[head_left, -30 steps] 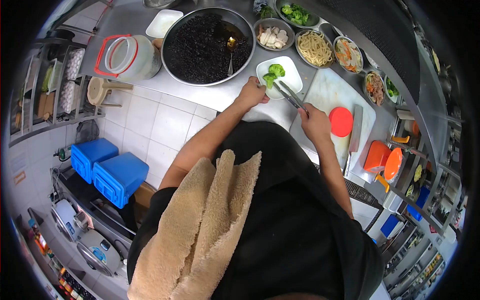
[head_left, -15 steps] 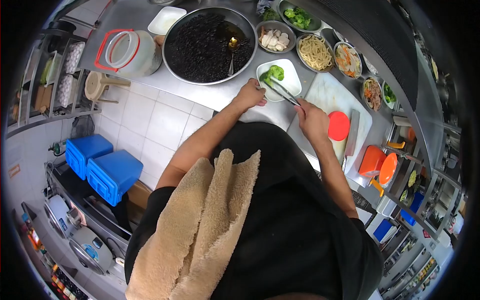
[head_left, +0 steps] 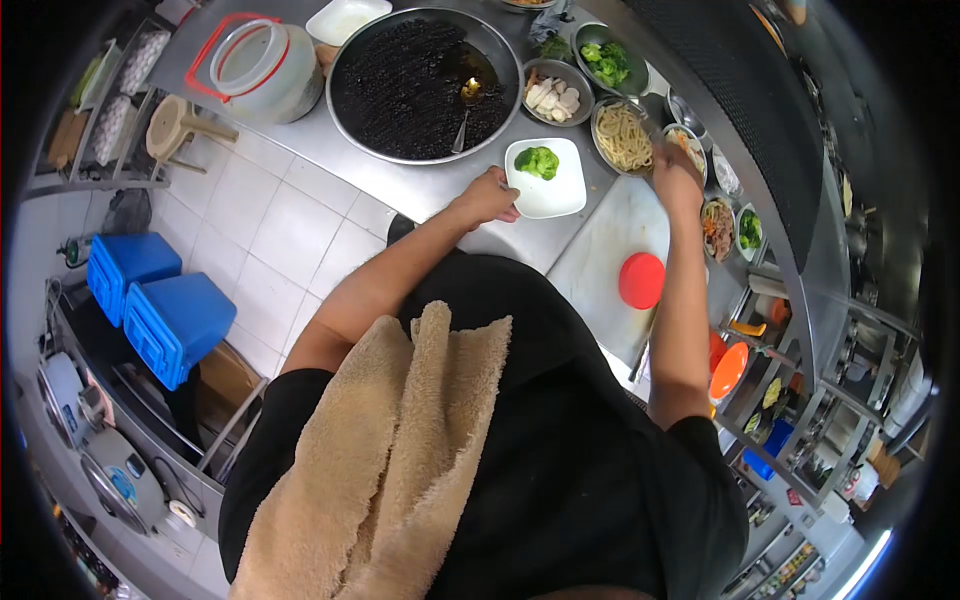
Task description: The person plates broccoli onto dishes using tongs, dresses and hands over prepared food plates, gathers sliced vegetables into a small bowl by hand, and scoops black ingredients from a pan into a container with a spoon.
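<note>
A white square dish point(head_left: 556, 196) with a piece of broccoli point(head_left: 537, 163) in it stands on the steel counter. My left hand point(head_left: 488, 198) grips the dish's left edge, fingers closed at the rim. My right hand point(head_left: 680, 182) is closed and reaches over the row of bowls, beside the noodle bowl point(head_left: 624, 136) and the bowl of shredded vegetables point(head_left: 686, 148). It holds tongs, mostly hidden by the hand now but plain in the earlier view. Sliced white pieces fill a bowl point(head_left: 557, 92) behind the dish, and broccoli fills another bowl point(head_left: 607, 62).
A wide pan of dark food point(head_left: 415, 95) with a spoon stands to the left, near a red-handled jar point(head_left: 262, 75). To the right, a red round lid point(head_left: 641, 280) lies on the cutting board point(head_left: 600, 235). A metal shelf edge point(head_left: 740, 150) overhangs the bowls.
My right hand has moved from the dish to the right and away from me, over the bowls. The broccoli stays in the dish, which my left hand still holds. The view has shifted slightly.
</note>
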A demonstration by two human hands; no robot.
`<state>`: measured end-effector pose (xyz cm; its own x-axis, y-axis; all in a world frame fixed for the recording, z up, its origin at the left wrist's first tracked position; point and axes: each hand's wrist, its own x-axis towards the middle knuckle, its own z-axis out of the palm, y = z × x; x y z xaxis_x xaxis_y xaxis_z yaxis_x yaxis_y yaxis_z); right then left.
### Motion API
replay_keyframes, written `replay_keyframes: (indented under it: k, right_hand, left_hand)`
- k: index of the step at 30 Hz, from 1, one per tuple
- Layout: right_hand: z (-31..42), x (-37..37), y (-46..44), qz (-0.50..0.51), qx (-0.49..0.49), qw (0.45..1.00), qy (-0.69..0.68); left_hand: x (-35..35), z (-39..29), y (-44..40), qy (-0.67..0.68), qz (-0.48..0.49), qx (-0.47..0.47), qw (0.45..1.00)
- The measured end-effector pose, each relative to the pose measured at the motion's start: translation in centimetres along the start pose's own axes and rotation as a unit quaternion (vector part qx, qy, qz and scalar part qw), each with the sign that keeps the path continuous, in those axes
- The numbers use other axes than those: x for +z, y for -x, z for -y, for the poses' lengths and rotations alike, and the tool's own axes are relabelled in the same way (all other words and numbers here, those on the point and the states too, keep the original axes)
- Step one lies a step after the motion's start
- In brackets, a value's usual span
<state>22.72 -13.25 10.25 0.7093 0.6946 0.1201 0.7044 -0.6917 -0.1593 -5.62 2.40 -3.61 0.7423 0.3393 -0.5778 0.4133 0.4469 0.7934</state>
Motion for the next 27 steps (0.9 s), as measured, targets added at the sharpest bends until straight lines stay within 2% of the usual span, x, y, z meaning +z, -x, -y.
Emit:
replay_keyframes:
  k: [1,2,7,11,14,17,20,23,27]
  right_hand:
    - [1.3,-1.1,-2.8,0.075,0.078,0.994,0.008]
    - [-0.8,1.6,-6.0,0.033,0.055,0.998,0.01]
    - [0.3,5.6,-15.3,0.042,0.032,0.99,0.127]
    - [0.7,6.7,-17.4,0.123,0.021,0.985,0.119]
    - [-3.9,11.0,-19.1,0.066,0.003,0.996,0.057]
    - [-8.5,14.3,-20.4,-0.12,-0.066,0.991,0.007]
    - [-11.4,14.2,-19.9,-0.181,-0.055,0.979,-0.081]
    - [-7.9,7.6,-14.8,-0.15,-0.044,0.978,-0.138]
    - [-3.1,-1.0,-5.5,-0.001,0.034,0.963,-0.267]
  left_hand:
    - [0.1,0.0,0.1,-0.004,0.004,-0.003,1.0]
    - [0.1,-0.1,0.2,-0.004,0.008,-0.002,1.0]
    - [-0.7,0.3,0.8,-0.012,0.025,-0.011,1.0]
    - [-1.6,1.1,0.8,0.004,0.029,0.002,1.0]
    - [-1.9,0.7,0.8,0.007,0.034,0.005,0.999]
    - [-2.0,0.6,0.7,0.009,0.036,0.006,0.999]
    - [-1.5,-0.2,0.6,0.01,0.029,-0.006,1.0]
    - [-0.8,-0.6,0.2,0.015,0.014,-0.013,1.0]
    - [-0.5,-0.8,-0.3,0.011,0.004,-0.006,1.0]
